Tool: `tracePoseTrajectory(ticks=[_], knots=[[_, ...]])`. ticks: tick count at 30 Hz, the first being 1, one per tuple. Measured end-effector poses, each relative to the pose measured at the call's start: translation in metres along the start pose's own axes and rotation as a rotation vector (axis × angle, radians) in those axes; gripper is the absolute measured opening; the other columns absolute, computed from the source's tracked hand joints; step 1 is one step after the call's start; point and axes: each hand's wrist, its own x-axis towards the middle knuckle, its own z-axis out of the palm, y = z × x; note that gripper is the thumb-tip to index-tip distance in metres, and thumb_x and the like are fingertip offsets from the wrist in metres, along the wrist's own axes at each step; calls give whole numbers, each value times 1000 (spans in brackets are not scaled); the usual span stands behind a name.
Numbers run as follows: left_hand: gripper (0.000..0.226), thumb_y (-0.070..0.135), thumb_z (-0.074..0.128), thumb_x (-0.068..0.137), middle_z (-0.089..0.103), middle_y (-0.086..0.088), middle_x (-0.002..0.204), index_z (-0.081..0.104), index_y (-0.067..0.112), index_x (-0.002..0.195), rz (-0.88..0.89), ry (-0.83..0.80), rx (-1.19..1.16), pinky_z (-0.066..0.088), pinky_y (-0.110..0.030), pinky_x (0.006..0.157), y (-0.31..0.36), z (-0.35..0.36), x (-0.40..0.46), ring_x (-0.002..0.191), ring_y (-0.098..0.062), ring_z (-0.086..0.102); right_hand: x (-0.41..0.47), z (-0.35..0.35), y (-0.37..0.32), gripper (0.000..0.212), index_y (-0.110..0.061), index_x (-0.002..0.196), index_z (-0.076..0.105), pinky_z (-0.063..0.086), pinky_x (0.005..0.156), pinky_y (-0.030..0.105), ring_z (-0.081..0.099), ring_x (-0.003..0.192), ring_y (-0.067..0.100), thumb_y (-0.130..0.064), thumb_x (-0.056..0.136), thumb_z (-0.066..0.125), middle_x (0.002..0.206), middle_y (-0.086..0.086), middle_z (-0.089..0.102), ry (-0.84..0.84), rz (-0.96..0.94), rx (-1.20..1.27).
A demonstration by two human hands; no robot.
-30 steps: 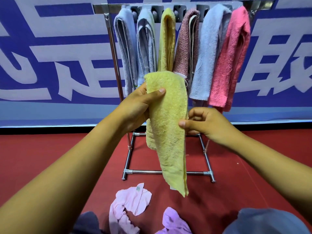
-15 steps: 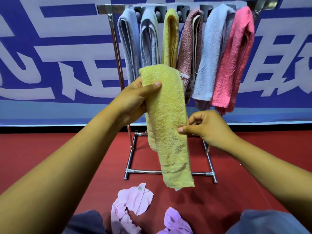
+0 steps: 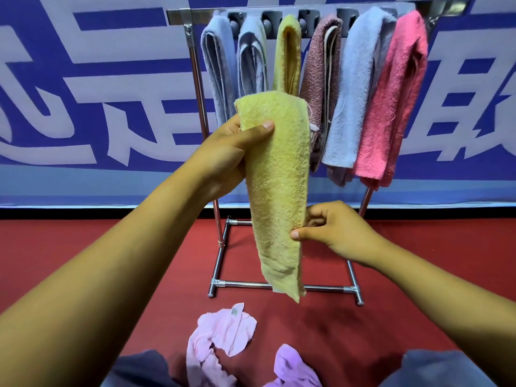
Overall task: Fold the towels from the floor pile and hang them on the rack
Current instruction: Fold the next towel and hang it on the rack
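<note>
Holding a folded yellow towel [image 3: 276,174] upright in front of the rack [image 3: 195,68], your left hand [image 3: 223,160] grips its top, thumb pressed across the front. Your right hand [image 3: 332,233] pinches the towel's right edge lower down. Six towels hang on the rack. Pink cloth [image 3: 220,336] and purple cloth [image 3: 293,367] lie on the red floor [image 3: 111,247].

Bright, even light; sharp focus, wide-angle bending at edges.
</note>
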Motion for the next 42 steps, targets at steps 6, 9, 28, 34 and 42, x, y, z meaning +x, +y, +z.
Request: tracePoseTrajectory(ticks=[6,9,28,34,42], knots=[[19,12,50,97,69,-3,105,58,15,114,5,33,1,53,-35,90,1,-2,-1,95,-16,66,-1,-5,-6,36,-11,54,53,27,45,15,35,43,-1,-17,61,88,43,-10,47,137,32,-43],[22,11,51,96,70,-2,103,56,15,117,10,24,-39,57,-33,86,2,2,-1,93,-15,68,-5,-4,-4,30,-8,64,59,35,52,18,41,51,0,-19,66,86,52,-6,53,117,41,5],[29,13,52,96,70,-4,104,53,13,125,24,38,-72,58,-39,83,19,6,-1,93,-18,69,-13,1,23,23,-1,79,72,39,69,28,53,71,13,-14,64,86,79,20,71,-10,120,119],[22,10,49,97,72,-1,95,56,13,119,33,35,-124,59,-31,76,15,7,-3,86,-14,70,-18,-1,23,19,-15,91,70,50,76,17,65,79,5,-5,76,76,87,-4,74,-35,96,211],[25,13,53,96,72,-2,99,54,14,121,35,48,-121,58,-37,82,19,8,2,90,-17,70,-20,7,43,38,-18,104,60,50,79,16,66,88,-1,11,81,65,95,-5,71,-77,91,196]])
